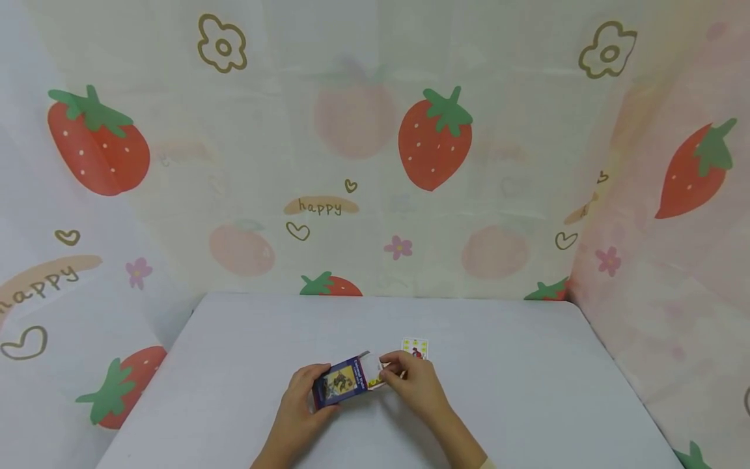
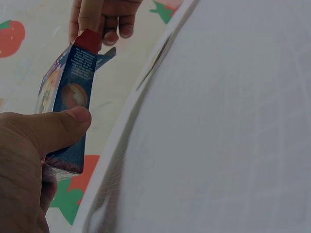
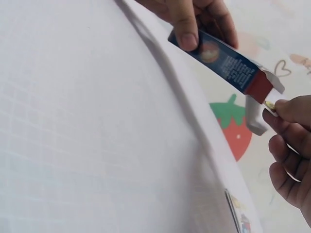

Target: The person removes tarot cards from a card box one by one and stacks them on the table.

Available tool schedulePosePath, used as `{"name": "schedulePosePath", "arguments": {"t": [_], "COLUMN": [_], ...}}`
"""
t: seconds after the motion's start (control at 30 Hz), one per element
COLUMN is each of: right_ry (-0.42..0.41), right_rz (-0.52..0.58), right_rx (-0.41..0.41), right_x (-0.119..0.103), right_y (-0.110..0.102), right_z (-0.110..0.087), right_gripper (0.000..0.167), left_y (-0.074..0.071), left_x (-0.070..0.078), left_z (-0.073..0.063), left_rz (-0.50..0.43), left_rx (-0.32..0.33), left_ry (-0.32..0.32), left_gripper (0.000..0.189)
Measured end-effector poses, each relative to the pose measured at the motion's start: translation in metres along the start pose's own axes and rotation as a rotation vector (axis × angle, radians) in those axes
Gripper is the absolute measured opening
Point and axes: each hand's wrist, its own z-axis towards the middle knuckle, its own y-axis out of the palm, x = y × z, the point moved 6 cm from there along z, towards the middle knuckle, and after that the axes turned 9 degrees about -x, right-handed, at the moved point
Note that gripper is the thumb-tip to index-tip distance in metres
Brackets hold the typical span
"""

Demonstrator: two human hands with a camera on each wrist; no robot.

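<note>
A small dark blue card box (image 1: 341, 383) with a picture on its front is gripped by my left hand (image 1: 299, 404), the thumb along one narrow side and the fingers on the other. Its end toward the right has the flap lifted, with red showing inside it in the right wrist view. At that end my right hand (image 1: 418, 387) pinches a white card (image 3: 270, 104) with a yellow print between thumb and forefinger. Part of this card is inside the box. The other right fingers are loosely curled.
Just beyond my right hand, a patterned playing card (image 1: 415, 347) lies face up on the white table (image 1: 527, 391), partly hidden by the hand. A strawberry-printed cloth (image 1: 375, 163) hangs behind the table and at both sides.
</note>
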Motion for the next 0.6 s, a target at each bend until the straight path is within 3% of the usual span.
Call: {"name": "schedulePosePath", "arguments": {"t": [0.3, 0.6], "right_ry": [0.041, 0.013], "right_rz": [-0.007, -0.025], "right_rx": [0.004, 0.025], "right_x": [0.001, -0.005], "right_y": [-0.015, -0.027], "right_z": [-0.001, 0.0], "right_gripper": [0.017, 0.02], "left_y": [0.0, -0.002], "left_x": [0.0, 0.002], "left_z": [-0.001, -0.002], "left_rz": [0.0, -0.006], "left_rx": [0.005, 0.0], "left_ry": [0.016, 0.015], "left_gripper": [0.083, 0.082]}}
